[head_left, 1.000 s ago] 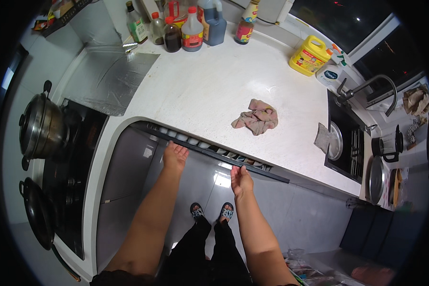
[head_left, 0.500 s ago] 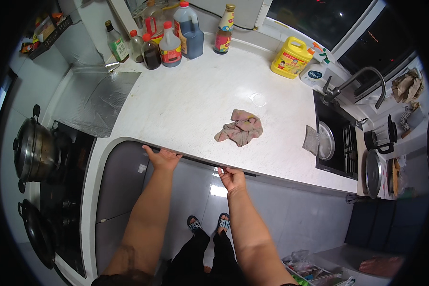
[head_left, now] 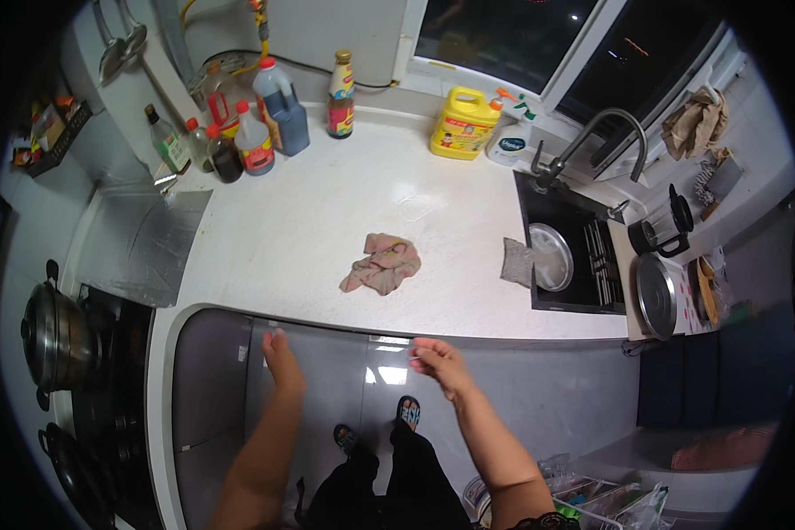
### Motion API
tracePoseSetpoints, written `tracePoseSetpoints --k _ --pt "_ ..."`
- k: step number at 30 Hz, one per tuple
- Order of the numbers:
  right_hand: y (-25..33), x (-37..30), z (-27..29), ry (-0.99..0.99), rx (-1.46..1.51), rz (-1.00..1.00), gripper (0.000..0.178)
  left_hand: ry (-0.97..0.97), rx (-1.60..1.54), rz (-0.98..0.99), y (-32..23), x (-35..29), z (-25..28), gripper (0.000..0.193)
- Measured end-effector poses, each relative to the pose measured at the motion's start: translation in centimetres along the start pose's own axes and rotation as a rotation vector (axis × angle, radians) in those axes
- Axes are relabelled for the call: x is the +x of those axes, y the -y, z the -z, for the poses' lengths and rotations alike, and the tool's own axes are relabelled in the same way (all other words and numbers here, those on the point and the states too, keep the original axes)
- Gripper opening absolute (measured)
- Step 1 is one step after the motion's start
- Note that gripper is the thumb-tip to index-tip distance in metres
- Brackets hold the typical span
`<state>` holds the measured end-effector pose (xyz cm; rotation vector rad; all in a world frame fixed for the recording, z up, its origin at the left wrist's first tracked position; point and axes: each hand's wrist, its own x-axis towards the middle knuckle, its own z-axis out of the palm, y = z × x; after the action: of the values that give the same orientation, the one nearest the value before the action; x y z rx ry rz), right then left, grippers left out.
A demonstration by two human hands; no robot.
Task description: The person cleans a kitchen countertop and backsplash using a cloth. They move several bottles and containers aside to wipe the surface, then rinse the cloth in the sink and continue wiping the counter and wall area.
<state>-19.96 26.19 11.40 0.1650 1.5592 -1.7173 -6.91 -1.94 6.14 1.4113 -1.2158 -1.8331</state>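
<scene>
A white counter (head_left: pixel 327 230) fills the middle of the view, curving round a corner. Below its front edge runs a grey cabinet front (head_left: pixel 327 389), glossy, with the drawer shut flush. To the left sits a black stove (head_left: pixel 106 371) with a steel pot (head_left: pixel 53 340) on it. To the right a black sink (head_left: pixel 574 256) holds a round steel lid (head_left: pixel 552 258), with a tap (head_left: pixel 592 141) above.

The left hand (head_left: pixel 280 358) lies flat against the cabinet front just under the counter edge, fingers together and pointing up. The right hand (head_left: pixel 440 362) hangs in the air just beside the same edge, fingers loosely curled, holding nothing; whether it touches the cabinet cannot be told.

A crumpled pink cloth (head_left: pixel 382 263) lies on the counter, above and between the hands, apart from both. At the back stand several sauce bottles (head_left: pixel 256 124), a yellow jug (head_left: pixel 459 124) and a white spray bottle (head_left: pixel 509 140).
</scene>
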Motion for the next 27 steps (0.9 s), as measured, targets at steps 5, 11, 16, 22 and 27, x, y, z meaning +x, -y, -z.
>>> tracePoseSetpoints --k 5,11,16,22,27 --pt "6.0 4.0 10.6 -0.427 -0.642 0.465 0.027 0.167 0.14 -0.226 -0.7 -4.1 -6.0 0.058" --pt "11.9 8.3 12.3 -0.493 -1.168 0.888 0.035 0.495 0.894 -1.121 -3.4 -4.3 -17.4 0.064" --pt "14.2 9.4 10.0 0.024 -0.932 0.791 0.043 0.324 1.482 -0.95 -0.5 -0.3 -24.7 0.064" --pt "17.6 11.9 17.3 -0.117 -0.897 0.74 0.037 0.277 1.382 -1.124 1.9 1.5 -42.9 0.065" --pt "20.6 14.5 22.2 -0.361 -0.841 0.774 0.029 0.543 1.329 -1.14 2.8 -2.2 -48.6 0.063"
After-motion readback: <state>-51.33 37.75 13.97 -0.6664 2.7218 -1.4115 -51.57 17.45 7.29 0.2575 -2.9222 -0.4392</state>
